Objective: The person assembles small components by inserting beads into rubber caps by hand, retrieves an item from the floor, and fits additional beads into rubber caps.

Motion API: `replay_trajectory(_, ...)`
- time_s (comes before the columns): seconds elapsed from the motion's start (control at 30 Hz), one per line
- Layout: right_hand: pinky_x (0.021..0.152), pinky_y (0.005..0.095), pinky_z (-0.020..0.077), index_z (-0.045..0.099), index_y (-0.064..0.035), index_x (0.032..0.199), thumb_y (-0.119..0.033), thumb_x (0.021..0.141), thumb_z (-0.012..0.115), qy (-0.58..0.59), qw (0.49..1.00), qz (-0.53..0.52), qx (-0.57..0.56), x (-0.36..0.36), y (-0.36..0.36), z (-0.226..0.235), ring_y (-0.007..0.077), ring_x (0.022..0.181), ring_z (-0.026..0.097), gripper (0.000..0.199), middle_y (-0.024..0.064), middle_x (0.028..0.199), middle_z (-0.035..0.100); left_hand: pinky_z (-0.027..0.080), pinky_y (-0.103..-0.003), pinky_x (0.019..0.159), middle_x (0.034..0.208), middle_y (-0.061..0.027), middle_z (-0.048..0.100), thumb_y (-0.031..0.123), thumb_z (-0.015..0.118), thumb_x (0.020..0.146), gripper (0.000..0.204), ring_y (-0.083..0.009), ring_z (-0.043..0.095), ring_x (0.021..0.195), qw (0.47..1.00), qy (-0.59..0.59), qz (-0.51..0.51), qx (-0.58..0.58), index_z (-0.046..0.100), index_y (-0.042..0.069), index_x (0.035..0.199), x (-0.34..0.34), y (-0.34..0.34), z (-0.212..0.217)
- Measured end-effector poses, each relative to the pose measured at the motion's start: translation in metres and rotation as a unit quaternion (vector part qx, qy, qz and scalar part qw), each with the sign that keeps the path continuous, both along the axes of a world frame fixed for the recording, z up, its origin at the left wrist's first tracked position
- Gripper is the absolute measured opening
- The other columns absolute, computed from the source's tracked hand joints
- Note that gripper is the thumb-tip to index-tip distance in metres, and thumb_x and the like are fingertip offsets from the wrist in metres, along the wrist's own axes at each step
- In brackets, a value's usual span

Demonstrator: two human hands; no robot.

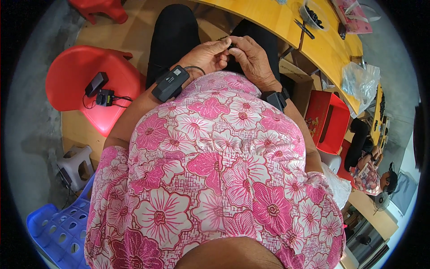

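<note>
My left hand [207,55] and my right hand [253,59] meet above my lap, thumbs and forefingers pinched together. Between the fingertips is a small dark piece [231,45], mostly covered by them; its kind cannot be made out. A bit of something dark greenish shows just beyond the left thumb. Both hands are closed, the right one curled over the piece from its side. Black box-shaped devices are strapped to my wrists, with a cable on the left one.
A yellow table [280,20] curves along the right, bearing a clear bowl [313,15] of black pieces, a dark pointed tool [304,29] and a plastic bag [360,83]. Under it stands a red box [329,123]. Left is a red chair [67,76] with black devices. Another person sits far right.
</note>
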State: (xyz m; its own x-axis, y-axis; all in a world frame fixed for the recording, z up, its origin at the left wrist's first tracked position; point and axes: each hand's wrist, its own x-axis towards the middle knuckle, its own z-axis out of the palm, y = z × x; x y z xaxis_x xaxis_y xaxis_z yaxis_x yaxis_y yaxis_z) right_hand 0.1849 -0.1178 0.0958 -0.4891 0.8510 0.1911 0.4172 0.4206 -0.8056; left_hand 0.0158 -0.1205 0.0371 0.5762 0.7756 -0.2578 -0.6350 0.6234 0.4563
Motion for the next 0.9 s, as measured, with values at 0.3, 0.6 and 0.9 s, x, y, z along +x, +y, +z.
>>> replay_trajectory(0.3,0.071,0.0334,0.0473,0.057,-0.0075,0.105,-0.016,0.089,0.056,-0.037,0.995,0.006,0.091,0.001,0.004,-0.008,0.0283,0.080,0.057,0.018,0.0118,0.088,0.056,0.045,-0.016,0.058,0.078,0.0015,0.050,0.034,0.061,0.089,0.029,-0.0052,0.048,0.064,0.999,0.013,-0.029,0.034,0.058,0.006,0.093,-0.002,0.001,0.002)
replay_trajectory(0.6,0.074,0.0289,0.0476,0.059,-0.0057,0.106,-0.011,0.088,0.058,0.046,0.999,0.007,0.014,0.000,0.003,-0.008,0.0205,0.085,0.059,0.019,0.0089,0.091,0.059,0.046,-0.020,0.062,0.075,0.0005,0.051,0.030,0.056,0.093,0.025,-0.0081,0.049,0.065,0.999,0.040,0.017,0.001,0.059,0.005,0.093,-0.004,-0.004,0.014)
replay_trajectory(0.9,0.073,0.0264,0.0464,0.059,-0.0073,0.109,-0.011,0.087,0.061,0.066,0.998,0.008,0.020,0.002,0.003,-0.015,0.0182,0.082,0.057,0.022,0.0071,0.089,0.056,0.049,-0.022,0.064,0.078,-0.0018,0.056,0.025,0.058,0.091,0.022,-0.0106,0.054,0.069,0.999,-0.043,-0.021,-0.003,0.060,0.005,0.100,-0.008,0.001,-0.006)
